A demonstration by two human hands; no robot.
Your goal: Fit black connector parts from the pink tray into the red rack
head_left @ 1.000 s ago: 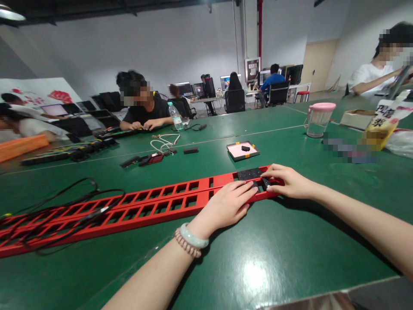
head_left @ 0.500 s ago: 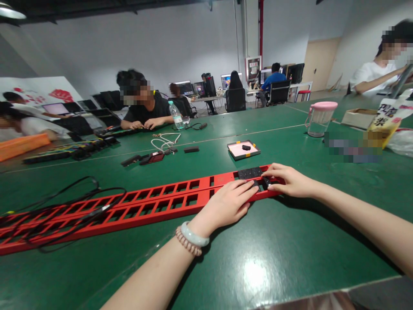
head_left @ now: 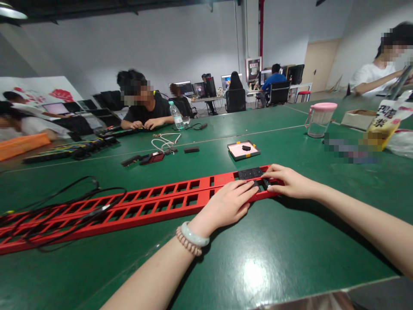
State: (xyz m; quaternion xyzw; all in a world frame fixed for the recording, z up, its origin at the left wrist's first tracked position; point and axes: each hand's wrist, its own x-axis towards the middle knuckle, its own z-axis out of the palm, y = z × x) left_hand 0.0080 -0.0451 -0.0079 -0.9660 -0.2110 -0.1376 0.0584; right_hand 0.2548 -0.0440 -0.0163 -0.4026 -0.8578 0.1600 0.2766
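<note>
A long red frame [head_left: 201, 196] with two rows of rectangular openings lies across the green table. Over its near rail, close to the right end, my left hand [head_left: 228, 200] rests with fingers stretched out, the fingertips on a black block [head_left: 256, 186] set in the frame. Thumb and fingers of my right hand [head_left: 288, 181] pinch a small black piece [head_left: 266, 184] at an opening beside that block. The piece is partly hidden by the fingers. In the far row sits a black socket-like block [head_left: 250, 173]. Black cables [head_left: 82, 217] lie over the frame's left part.
Beyond the frame is a shallow tray [head_left: 243, 155] with a small black part. Black pieces [head_left: 152, 158] and a white cable [head_left: 166, 140] lie farther left. A water bottle [head_left: 176, 115], a pink-lidded cup [head_left: 320, 120] and a pouch [head_left: 385, 125] stand on the table. A co-worker [head_left: 142, 101] sits across.
The small black piece in my right hand has tilted slightly. My right hand has shifted very little, and my left hand stays in place.
</note>
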